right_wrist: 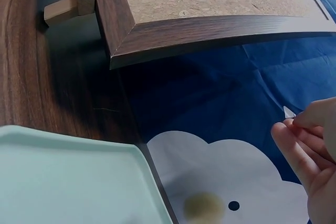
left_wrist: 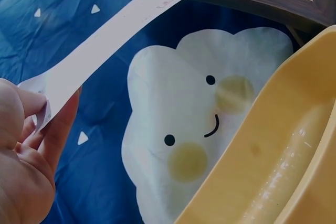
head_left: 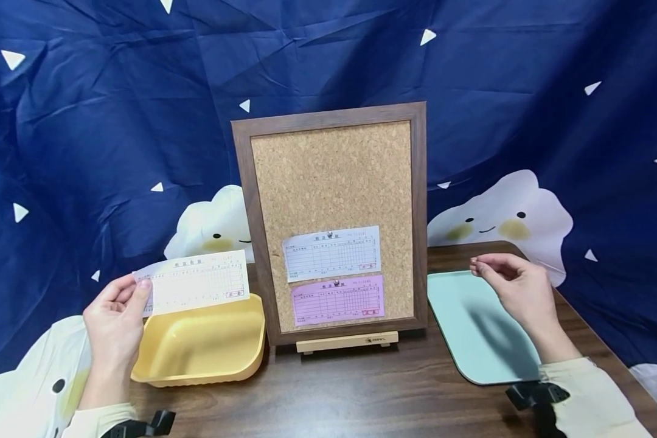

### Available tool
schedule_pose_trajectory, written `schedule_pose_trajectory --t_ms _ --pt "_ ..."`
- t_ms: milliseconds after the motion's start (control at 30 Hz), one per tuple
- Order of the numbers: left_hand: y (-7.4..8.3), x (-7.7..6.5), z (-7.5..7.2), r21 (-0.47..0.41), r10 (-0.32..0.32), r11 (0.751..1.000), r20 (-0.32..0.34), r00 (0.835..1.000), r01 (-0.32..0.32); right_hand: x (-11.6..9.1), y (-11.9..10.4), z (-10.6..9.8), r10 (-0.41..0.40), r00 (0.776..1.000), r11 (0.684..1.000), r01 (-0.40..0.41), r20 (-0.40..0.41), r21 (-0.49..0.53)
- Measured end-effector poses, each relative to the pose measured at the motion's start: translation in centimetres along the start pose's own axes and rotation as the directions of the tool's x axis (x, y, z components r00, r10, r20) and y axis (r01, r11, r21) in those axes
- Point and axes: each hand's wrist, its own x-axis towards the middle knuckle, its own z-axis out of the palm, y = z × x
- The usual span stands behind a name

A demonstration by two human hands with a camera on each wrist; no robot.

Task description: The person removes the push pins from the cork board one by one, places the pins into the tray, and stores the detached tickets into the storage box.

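Observation:
My left hand [head_left: 115,322] pinches a white receipt slip [head_left: 197,283] by its left end, thumb in front, above the yellow bin. In the left wrist view the slip [left_wrist: 105,51] is seen almost edge-on. My right hand [head_left: 520,292] is raised over the pale green tray, thumb and fingertips together on what looks like a tiny pin; the fingers mostly hide it. Between the hands stands a framed corkboard [head_left: 334,176]. A bluish-white receipt slip [head_left: 333,255] and, below it, a pink receipt slip [head_left: 339,301] are fixed there, each by a pushpin at its top edge.
The yellow bin [head_left: 208,347] stands left of the board, and the flat pale green tray [head_left: 493,328] lies to its right. A wooden stand [head_left: 347,342] supports the board on the brown table [head_left: 350,395]. Behind hangs a dark blue cloth [head_left: 328,55] with clouds and triangles.

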Motion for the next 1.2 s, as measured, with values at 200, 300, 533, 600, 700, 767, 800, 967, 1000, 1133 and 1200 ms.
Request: schedule_pose_trajectory --t_ms 200,300,533,600,700,767,800,967,1000,1133,1200 --pt "-0.2 -0.2 -0.4 0.019 -0.024 1.0 -0.003 1.0 0.024 -0.2 -1.5 -0.2 0.009 1.0 1.0 -0.009 -0.001 -0.019" --pt "-0.4 -0.3 -0.5 0.023 -0.033 0.999 -0.002 0.999 0.033 -0.4 -2.6 -0.4 0.008 1.0 1.0 -0.008 -0.002 -0.021" --pt "-0.5 -0.3 -0.5 0.035 -0.039 0.999 0.006 0.999 0.038 -0.6 -3.0 -0.6 0.008 1.0 1.0 -0.008 -0.002 -0.025" --pt "-0.6 -0.4 -0.6 0.034 -0.035 0.999 0.002 0.999 0.035 -0.6 -2.8 -0.6 0.005 1.0 1.0 -0.005 -0.004 -0.021" --pt "-0.6 -0.4 -0.7 0.033 -0.029 0.999 -0.003 1.0 0.029 -0.4 -1.9 -0.6 0.003 1.0 1.0 -0.003 -0.006 -0.025" --pt "-0.7 -0.4 -0.8 0.038 -0.024 0.999 -0.001 1.0 0.024 -0.4 -1.0 -0.6 0.011 1.0 0.999 -0.011 -0.006 -0.034" --pt "-0.7 -0.4 -0.8 0.04 -0.022 0.999 0.001 1.0 0.022 -0.3 -0.5 -0.6 0.017 1.0 0.999 -0.017 -0.007 -0.041" --pt "-0.8 -0.3 -1.0 0.032 -0.031 0.999 0.002 1.0 0.031 -0.4 1.2 -0.6 0.044 0.999 0.997 -0.044 0.0 -0.067" --pt "-0.8 -0.4 -1.0 0.035 -0.037 0.999 0.001 0.999 0.037 -0.5 1.3 -0.6 0.048 0.999 0.996 -0.048 0.002 -0.069" --pt "-1.0 -0.6 -1.1 0.049 -0.054 0.997 0.001 0.999 0.054 -0.9 1.5 -0.6 0.057 0.998 0.996 -0.056 0.006 -0.074" --pt "-1.1 -0.8 -1.2 0.058 -0.058 0.997 0.001 0.998 0.057 -1.2 1.0 -0.6 0.055 0.998 0.996 -0.054 0.009 -0.069"
